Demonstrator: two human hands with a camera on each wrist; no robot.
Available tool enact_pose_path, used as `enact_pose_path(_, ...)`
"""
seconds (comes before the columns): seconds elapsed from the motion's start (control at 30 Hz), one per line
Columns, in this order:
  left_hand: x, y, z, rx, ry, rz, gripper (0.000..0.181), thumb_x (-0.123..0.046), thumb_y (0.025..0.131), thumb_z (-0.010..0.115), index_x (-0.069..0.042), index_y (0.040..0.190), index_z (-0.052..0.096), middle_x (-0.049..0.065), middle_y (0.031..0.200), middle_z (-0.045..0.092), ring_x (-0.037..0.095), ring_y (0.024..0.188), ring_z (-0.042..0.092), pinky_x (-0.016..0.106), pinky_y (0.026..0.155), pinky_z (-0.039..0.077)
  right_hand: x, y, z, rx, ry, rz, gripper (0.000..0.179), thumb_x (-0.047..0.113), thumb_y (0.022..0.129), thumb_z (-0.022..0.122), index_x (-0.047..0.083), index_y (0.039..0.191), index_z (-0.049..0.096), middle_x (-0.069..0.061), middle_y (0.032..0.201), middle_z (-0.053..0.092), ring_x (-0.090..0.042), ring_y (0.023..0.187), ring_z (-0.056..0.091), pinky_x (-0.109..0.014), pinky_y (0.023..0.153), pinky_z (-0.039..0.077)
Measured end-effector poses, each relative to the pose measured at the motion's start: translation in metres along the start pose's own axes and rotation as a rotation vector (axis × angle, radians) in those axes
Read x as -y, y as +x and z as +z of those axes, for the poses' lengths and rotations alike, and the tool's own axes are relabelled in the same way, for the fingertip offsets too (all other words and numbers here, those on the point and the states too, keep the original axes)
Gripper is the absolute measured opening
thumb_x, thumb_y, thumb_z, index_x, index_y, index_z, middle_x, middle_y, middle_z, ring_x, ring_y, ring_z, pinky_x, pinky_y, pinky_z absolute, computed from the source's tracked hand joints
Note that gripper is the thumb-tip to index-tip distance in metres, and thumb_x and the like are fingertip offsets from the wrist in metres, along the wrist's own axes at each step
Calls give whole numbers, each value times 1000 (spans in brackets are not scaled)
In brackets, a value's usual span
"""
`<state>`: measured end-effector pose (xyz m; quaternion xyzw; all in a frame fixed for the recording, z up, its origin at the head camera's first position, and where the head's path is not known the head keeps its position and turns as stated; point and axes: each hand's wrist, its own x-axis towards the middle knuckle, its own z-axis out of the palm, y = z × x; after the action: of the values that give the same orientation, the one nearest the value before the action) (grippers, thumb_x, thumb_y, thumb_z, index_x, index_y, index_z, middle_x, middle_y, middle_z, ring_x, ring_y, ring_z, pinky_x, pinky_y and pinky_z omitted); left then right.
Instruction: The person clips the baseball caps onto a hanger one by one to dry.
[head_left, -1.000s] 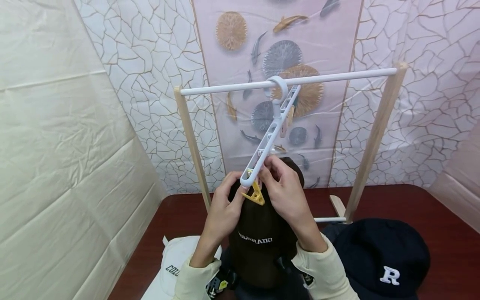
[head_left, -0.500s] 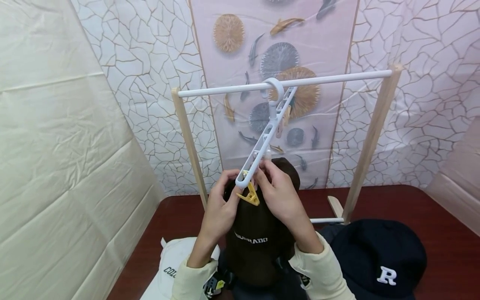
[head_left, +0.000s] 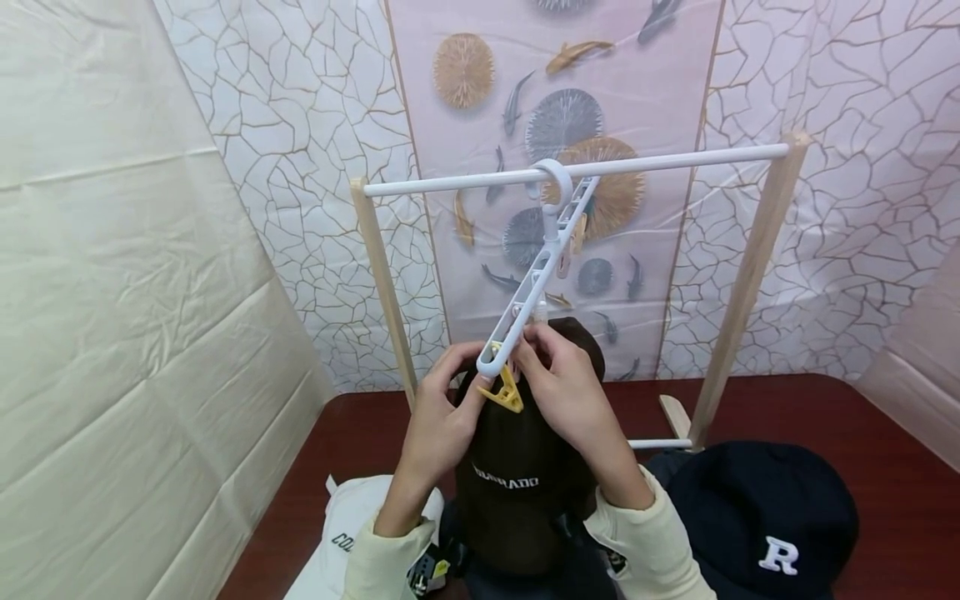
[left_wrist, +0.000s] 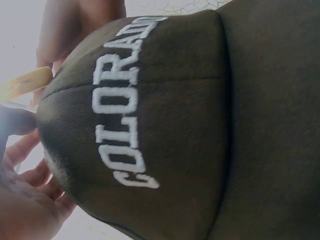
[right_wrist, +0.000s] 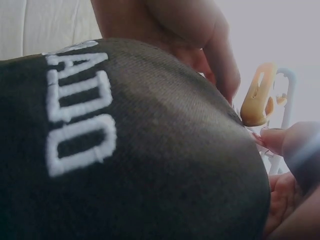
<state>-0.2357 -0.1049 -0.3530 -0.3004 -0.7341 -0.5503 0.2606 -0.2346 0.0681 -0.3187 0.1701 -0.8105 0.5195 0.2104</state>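
Little has moved since the earlier frame: the whole head view has shifted slightly, and both hands remain at the crown of the brown cap. Governing relation: the crown lies directly beneath the near end of the hanger, between the hands. The cap's long axis runs from the crown, at the hanger, back toward the person, with the lettering facing the person. The hanger's long axis runs away from the person, crosswise to the rail on which it hooks. Left hand: grips the crown from the left, fingers behind, thumb at the yellow clip; it is the hand nearer that clip. Right hand: set against the crown's right side, close under the hanger; what lies between thumb and fingers is hidden, so its grip cannot be told. The yellow clip hangs at the hanger's near end, in front of the crown.
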Motion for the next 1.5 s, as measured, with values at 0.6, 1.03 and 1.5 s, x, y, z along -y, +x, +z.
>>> enact_pose_path(0.6, -18, -4, -45, 340, -76, 64, 52, 3, 98, 68, -12, 147, 56, 8, 128, 62, 26, 115, 58, 34, 90, 52, -3, 1, 1, -15, 34, 7, 19, 20, 109, 61, 4, 114, 71, -6, 85, 68, -20, 79, 59, -32, 74, 47)
enact_pose_path(1.03, -21, -4, -32, 368, -247, -110, 45, -12, 103, 66, -4, 146, 56, 16, 117, 65, 21, 98, 64, 30, 85, 55, -5, 2, 1, -14, 10, 5, 20, 20, 108, 61, 3, 114, 71, -5, 86, 66, -19, 77, 56, -30, 71, 45)
enact_pose_path(1.5, -21, -3, -27, 398, -318, -151, 39, -13, 110, 55, -1, 147, 55, 19, 134, 67, 19, 98, 65, 28, 80, 50, -8, 2, 0, -22, -12, 3, 22, 20, 108, 61, 4, 118, 73, -8, 101, 75, -22, 91, 62, -37, 83, 48)
